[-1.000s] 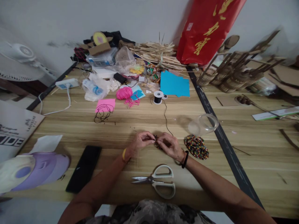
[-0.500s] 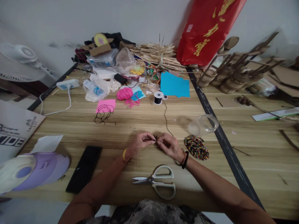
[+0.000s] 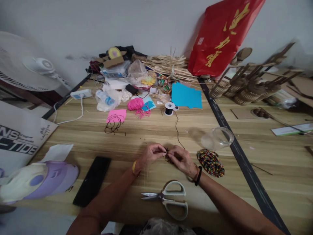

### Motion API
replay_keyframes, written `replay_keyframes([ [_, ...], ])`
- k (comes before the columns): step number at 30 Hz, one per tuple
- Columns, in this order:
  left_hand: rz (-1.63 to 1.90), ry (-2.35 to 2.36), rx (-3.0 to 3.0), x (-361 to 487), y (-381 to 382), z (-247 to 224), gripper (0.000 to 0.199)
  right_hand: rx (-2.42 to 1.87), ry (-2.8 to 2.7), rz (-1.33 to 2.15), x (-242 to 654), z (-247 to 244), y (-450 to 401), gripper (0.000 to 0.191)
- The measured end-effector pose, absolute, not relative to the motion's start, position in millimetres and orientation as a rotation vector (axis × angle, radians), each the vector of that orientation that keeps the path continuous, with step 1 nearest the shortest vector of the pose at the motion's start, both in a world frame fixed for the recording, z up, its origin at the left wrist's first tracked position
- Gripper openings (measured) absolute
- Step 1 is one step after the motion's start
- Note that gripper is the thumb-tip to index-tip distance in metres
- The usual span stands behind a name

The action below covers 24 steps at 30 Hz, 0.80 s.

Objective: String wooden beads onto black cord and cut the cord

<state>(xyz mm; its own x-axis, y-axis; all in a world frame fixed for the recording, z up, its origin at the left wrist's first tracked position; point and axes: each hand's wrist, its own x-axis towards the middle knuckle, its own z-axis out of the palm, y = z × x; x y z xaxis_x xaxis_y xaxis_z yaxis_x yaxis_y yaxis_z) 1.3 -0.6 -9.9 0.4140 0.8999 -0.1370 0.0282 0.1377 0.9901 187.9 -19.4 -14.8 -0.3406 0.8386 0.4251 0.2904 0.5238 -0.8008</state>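
My left hand (image 3: 153,153) and my right hand (image 3: 181,159) meet over the table, each pinching a small strand of dark beads (image 3: 167,153) between thumb and fingertips. Most of that strand is hidden by the fingers. Thin pale threads hang below my left hand. A black cord (image 3: 178,129) runs from a white spool (image 3: 169,108) down to just behind my right hand. Right of that hand lies a coiled heap of multicoloured beads (image 3: 210,162). White-handled scissors (image 3: 168,198) rest partly open in front of me, blades pointing left.
A clear plastic jar (image 3: 217,138) lies on its side beyond the beads. To the left are a black phone (image 3: 92,181) and a purple-and-white appliance (image 3: 51,179). Pink yarn (image 3: 135,104), blue paper (image 3: 186,95) and bundled sticks (image 3: 168,67) crowd the back; woven baskets (image 3: 251,88) stand right.
The whole view has shifted, so everything appears slightly lower and farther right. Both hands keep their pinch on the bead strand, with only slight finger movement.
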Motion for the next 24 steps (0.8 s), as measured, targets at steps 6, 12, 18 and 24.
replay_keyframes([
  [6,0.814,0.951,1.382,5,-4,-2,0.018,-0.926,-1.853,0.813,188,-13,-22,0.015],
  [12,0.808,1.007,1.503,10,-4,8,0.005,-0.947,-1.852,0.849,191,-10,-25,0.014],
  [18,0.819,1.022,1.486,18,-1,10,0.005,-0.989,-1.745,1.004,193,-17,-25,0.016],
  [24,0.89,1.014,1.509,20,-4,12,0.004,-1.018,-1.656,1.097,191,-15,-25,0.021],
])
